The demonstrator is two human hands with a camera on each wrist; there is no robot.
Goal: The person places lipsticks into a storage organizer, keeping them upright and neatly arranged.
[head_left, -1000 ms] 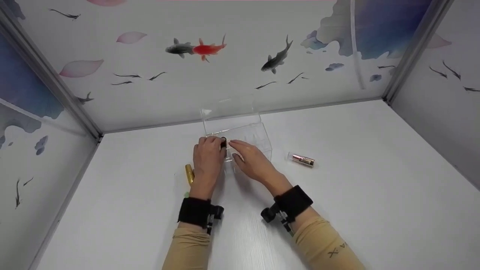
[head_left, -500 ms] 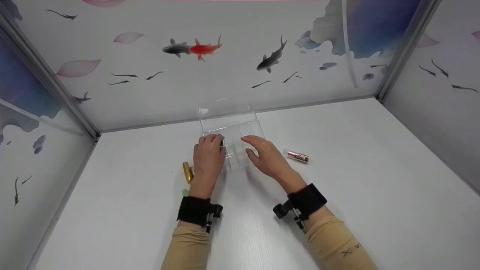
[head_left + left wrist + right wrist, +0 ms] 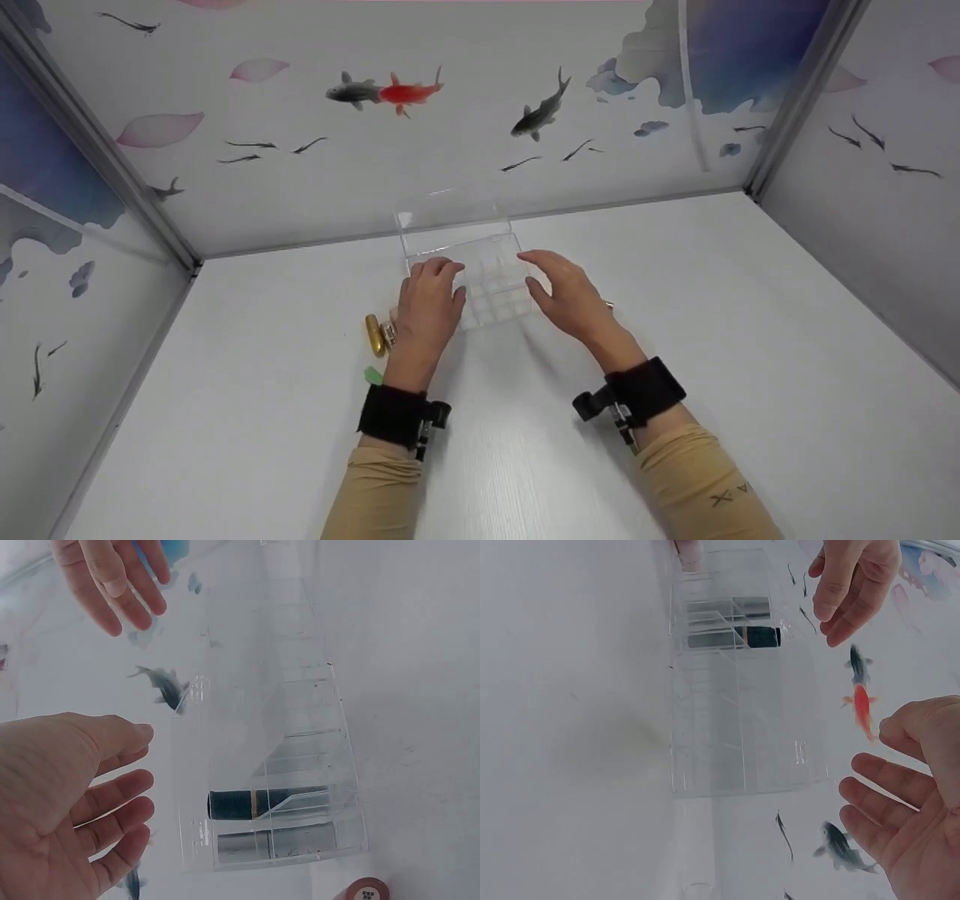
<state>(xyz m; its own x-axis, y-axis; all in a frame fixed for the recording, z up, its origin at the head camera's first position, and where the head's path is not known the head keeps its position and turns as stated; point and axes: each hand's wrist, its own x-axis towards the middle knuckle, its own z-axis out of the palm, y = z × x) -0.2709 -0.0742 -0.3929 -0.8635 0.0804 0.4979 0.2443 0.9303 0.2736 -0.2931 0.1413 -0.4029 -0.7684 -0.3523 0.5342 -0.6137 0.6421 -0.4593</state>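
A clear plastic box (image 3: 495,289) with dividers stands on the table, its transparent lid (image 3: 450,210) raised at the back. Over its left side is my left hand (image 3: 431,304), fingers loosely bent and holding nothing. My right hand (image 3: 566,296) hovers by the box's right edge, thumb and fingers spread apart with nothing between them. Inside the box, in the left wrist view, a dark green lipstick tube (image 3: 231,805) with a gold band lies beside a silver tube (image 3: 304,840), each in its own slot at one end. In the head view my left hand hides both tubes.
Left of the box lie a gold tube (image 3: 374,335), a second small tube (image 3: 388,334) partly under my left hand, and a green piece (image 3: 373,375) near the wrist strap. Another tube (image 3: 609,305) peeks out behind my right hand. Printed walls enclose the table.
My left hand has let go of the dark tube and its fingers have loosened. My right hand has moved right, from over the box to its right edge, covering most of the tube there.
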